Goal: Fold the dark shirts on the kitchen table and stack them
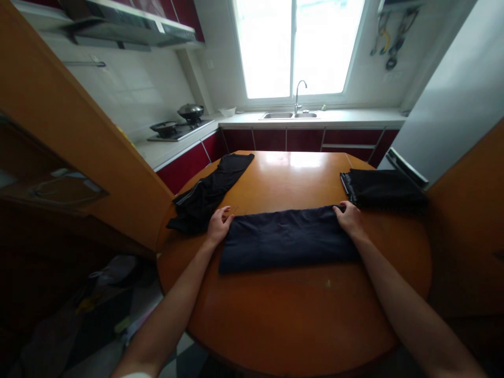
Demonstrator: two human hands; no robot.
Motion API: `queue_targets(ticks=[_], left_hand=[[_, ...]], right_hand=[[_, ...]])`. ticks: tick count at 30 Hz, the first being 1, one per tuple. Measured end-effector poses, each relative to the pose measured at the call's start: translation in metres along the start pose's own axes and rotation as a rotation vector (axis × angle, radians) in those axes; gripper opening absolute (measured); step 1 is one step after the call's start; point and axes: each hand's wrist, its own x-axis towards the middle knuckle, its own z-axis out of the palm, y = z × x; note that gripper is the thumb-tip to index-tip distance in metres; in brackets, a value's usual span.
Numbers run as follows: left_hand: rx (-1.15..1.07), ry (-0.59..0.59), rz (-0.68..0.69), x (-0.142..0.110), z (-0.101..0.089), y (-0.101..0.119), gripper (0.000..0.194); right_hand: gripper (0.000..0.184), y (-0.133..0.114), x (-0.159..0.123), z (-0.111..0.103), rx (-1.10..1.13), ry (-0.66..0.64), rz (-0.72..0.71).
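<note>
A dark navy garment (289, 239), folded into a long flat strip, lies crosswise on the wooden table (291, 315). Its exact kind cannot be made out in the folded state. At its far left corner, my left hand (219, 226) has thumb and fingers closed around the edge. My right hand (348, 218) pinches the far right corner, the fingers partly hidden by the cloth. Beyond my left hand, a black garment with a light stripe (212, 191) is loosely spread. A stack of folded black clothes (388, 189) sits past my right hand.
Behind the table runs a white counter (244, 118) with a sink (277, 115) under the window. A stove with pans (191, 113) is at the left back. A fridge (444, 89) and wooden panels flank the table.
</note>
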Motion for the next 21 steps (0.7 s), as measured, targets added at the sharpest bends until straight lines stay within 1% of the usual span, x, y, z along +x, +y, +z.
queue_targets(ticks=[1, 2, 3, 4, 6, 7, 8, 10, 12, 14, 17, 21], left_hand=[[0.053, 0.007, 0.053, -0.004, 0.000, 0.012, 0.051], [0.101, -0.011, 0.122, -0.009, 0.003, 0.026, 0.052], [0.142, -0.055, 0.197, -0.015, 0.010, 0.043, 0.052], [0.165, -0.133, 0.275, -0.023, 0.020, 0.062, 0.052], [0.218, -0.287, 0.403, -0.039, 0.047, 0.099, 0.053], [0.252, -0.351, 0.446, -0.046, 0.062, 0.115, 0.054], [0.284, -0.401, 0.466, -0.051, 0.077, 0.127, 0.055], [0.342, -0.451, 0.449, -0.054, 0.100, 0.141, 0.057], [0.372, -0.468, 0.419, -0.050, 0.109, 0.141, 0.058], [0.388, -0.467, 0.392, -0.043, 0.106, 0.131, 0.061], [0.428, -0.428, 0.340, -0.033, 0.088, 0.104, 0.061], [0.500, -0.351, 0.234, -0.025, 0.057, 0.059, 0.058]], right_hand=[[0.051, -0.011, -0.008, -0.003, -0.073, 0.038, -0.019], [0.054, -0.025, -0.019, -0.004, -0.131, 0.062, -0.059], [0.055, -0.041, -0.032, -0.002, -0.157, 0.035, -0.130], [0.055, -0.058, -0.046, 0.002, -0.152, -0.029, -0.236], [0.055, -0.089, -0.073, 0.019, -0.147, -0.221, -0.475], [0.055, -0.102, -0.085, 0.029, -0.164, -0.304, -0.550], [0.057, -0.111, -0.093, 0.039, -0.187, -0.374, -0.584], [0.059, -0.118, -0.099, 0.053, -0.239, -0.484, -0.563], [0.060, -0.111, -0.093, 0.058, -0.275, -0.536, -0.506], [0.061, -0.095, -0.081, 0.054, -0.298, -0.534, -0.467], [0.064, -0.062, -0.061, 0.041, -0.346, -0.460, -0.410], [0.066, -0.018, -0.038, 0.025, -0.394, -0.369, -0.248]])
